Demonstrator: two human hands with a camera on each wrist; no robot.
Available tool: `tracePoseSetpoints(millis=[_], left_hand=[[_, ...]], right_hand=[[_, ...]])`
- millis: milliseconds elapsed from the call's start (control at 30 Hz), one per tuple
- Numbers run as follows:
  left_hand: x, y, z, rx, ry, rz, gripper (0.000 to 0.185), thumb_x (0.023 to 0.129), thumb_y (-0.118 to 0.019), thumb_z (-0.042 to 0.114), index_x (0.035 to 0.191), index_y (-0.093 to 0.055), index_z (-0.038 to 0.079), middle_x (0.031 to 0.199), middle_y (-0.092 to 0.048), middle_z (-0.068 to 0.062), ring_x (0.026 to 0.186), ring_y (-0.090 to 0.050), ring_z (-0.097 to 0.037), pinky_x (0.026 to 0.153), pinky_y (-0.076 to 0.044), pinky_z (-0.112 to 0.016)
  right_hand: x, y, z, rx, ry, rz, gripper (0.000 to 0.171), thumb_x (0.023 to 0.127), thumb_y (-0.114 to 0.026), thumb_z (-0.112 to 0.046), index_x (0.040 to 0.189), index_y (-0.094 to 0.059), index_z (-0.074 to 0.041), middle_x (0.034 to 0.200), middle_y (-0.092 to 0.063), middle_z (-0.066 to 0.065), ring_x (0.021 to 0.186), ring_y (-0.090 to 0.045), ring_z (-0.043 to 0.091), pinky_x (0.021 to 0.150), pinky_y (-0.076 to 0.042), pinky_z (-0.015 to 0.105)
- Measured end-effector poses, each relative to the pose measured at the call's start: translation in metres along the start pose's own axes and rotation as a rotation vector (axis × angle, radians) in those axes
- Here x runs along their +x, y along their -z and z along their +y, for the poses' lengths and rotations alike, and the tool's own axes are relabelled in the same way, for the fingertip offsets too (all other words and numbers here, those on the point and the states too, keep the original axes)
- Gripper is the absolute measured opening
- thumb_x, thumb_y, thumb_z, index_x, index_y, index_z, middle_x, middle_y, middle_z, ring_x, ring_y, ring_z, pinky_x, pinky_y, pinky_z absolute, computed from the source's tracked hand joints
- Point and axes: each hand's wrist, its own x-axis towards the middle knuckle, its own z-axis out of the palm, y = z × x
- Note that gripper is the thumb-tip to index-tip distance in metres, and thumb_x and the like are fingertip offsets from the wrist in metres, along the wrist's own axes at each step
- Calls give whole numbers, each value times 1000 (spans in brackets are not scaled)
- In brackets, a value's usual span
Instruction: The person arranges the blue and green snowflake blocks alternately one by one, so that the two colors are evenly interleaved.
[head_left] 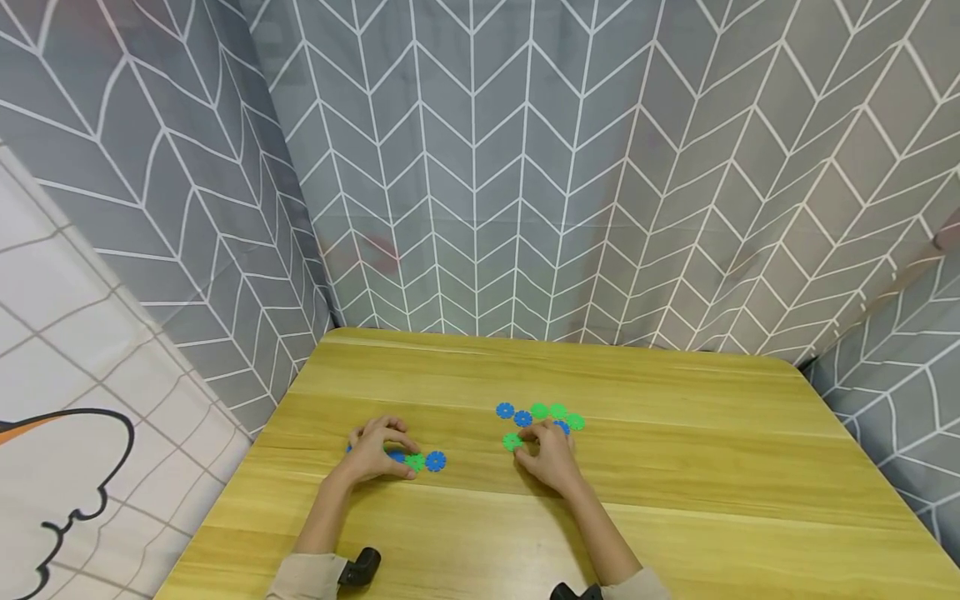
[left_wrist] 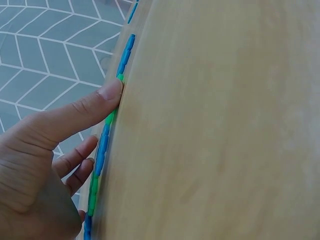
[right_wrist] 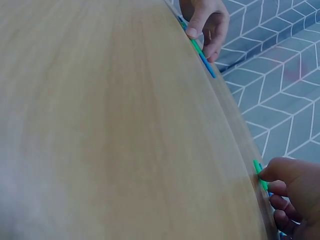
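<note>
Flat notched plastic discs lie in a row, green and blue by turns, on the left part of the table. My left hand (head_left: pixel 371 452) arches over this row, with thumb and a finger at opposite edges of a green disc (head_left: pixel 415 462). At the row's right end lies a blue disc (head_left: pixel 436 461); another blue disc (left_wrist: pixel 102 149) shows beneath the hand in the left wrist view. Further right, my right hand (head_left: pixel 551 460) pinches a separate green disc (head_left: pixel 512 442) between thumb and forefinger. Its other fingers partly cover a blue disc (head_left: pixel 561 427).
Beyond the right hand lie loose discs: a blue disc (head_left: pixel 506 410), a second blue one (head_left: pixel 522 419) and several green ones, including a green disc (head_left: pixel 539 411). The wooden table (head_left: pixel 712 467) ends at a patterned grey curtain (head_left: pixel 480 167) behind.
</note>
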Motion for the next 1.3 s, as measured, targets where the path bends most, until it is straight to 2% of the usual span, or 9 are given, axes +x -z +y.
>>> tracePoseSetpoints(millis=[300, 467, 733, 900, 1300], left_hand=[[0, 0, -1, -9, -12, -6, 26, 59, -89, 25, 81, -75, 22, 113, -53, -8, 114, -39, -35, 98, -1, -63], [0, -1, 1, -1, -14, -1, 35, 58, -90, 27, 89, -75, 18, 115, -53, -10, 113, -41, -35, 97, -3, -63], [8, -15, 11, 52, -57, -36, 51, 57, -90, 32, 102, -73, 18, 117, -51, -9, 115, -40, -34, 96, -8, -64], [10, -21, 14, 56, -66, -35, 47, 56, -91, 30, 99, -73, 19, 117, -51, -8, 115, -39, -33, 96, -8, -64], [11, -23, 13, 35, -100, -44, 29, 61, -88, 27, 86, -75, 25, 118, -52, -7, 117, -36, -34, 96, -3, -62]], right_hand=[[-1, 1, 4, 10, 2, 1, 17, 74, -74, -13, 88, -68, -6, 93, -63, 7, 92, -54, 27, 85, -31, 53], [-2, 1, 4, 23, 2, -3, 17, 74, -75, -13, 89, -68, -6, 93, -64, 6, 91, -54, 25, 83, -31, 50], [-4, 1, 3, 34, 22, 10, 17, 74, -75, -13, 88, -68, -7, 91, -65, 4, 89, -55, 25, 80, -31, 48], [-4, 1, 2, 49, 16, 3, 17, 74, -75, -13, 88, -68, -6, 91, -65, 4, 91, -55, 26, 81, -31, 49], [-2, 0, 7, 37, 23, 14, 15, 74, -75, -13, 86, -68, -8, 89, -64, 4, 89, -54, 25, 80, -30, 48]])
